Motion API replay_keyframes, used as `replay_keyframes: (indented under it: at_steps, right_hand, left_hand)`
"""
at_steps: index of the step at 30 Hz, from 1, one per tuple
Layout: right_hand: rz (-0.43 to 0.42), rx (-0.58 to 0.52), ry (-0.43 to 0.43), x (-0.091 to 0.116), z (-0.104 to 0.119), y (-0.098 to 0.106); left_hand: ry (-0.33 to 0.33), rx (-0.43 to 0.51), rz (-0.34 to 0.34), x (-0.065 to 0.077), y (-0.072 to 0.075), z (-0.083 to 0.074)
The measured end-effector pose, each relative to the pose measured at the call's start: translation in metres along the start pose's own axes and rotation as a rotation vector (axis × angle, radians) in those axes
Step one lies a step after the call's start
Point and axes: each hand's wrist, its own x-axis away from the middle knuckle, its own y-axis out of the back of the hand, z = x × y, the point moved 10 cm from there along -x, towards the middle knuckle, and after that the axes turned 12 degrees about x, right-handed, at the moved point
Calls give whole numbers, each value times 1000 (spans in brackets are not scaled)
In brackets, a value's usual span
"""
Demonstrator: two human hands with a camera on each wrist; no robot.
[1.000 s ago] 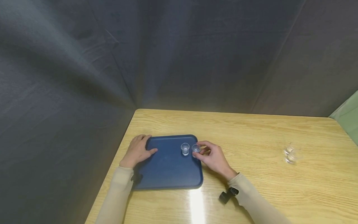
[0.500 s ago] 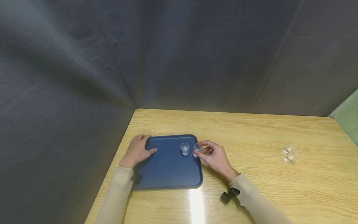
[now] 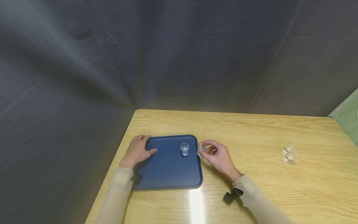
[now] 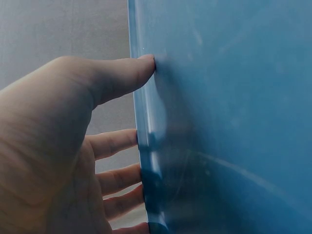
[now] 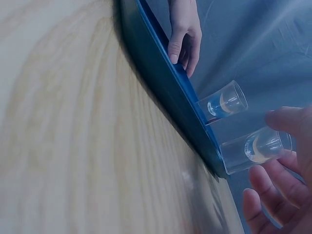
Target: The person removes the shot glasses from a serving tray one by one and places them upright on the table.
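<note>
A blue tray lies on the table at the centre-left. My left hand holds its left edge; in the left wrist view the thumb lies over the rim and the other fingers meet the outer side. One clear shot glass stands upright on the tray near the far right corner. Just to its right, my right hand pinches a second clear shot glass between thumb and fingers, at the tray's right rim. In the right wrist view this glass's base overlaps the tray's edge.
Two more clear glasses stand close together on the wooden table, well to the right. Dark curtain hangs along the table's back and left sides. A black device is strapped at the right wrist.
My right hand has moved a little to the right with its glass, from above the tray's corner to its right rim. The left hand, tray and other glasses have stayed put.
</note>
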Motion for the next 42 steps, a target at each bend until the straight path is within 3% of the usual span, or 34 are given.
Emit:
replay_keyframes:
  at_steps: [16,42]
  right_hand:
    - [-10,15,-65,4,-18,17]
    - [-74,103,-84,9,-48,52]
  left_hand:
    - [3,8,1,1,0,-1]
    - [-11,0,-3,0,-1,-1]
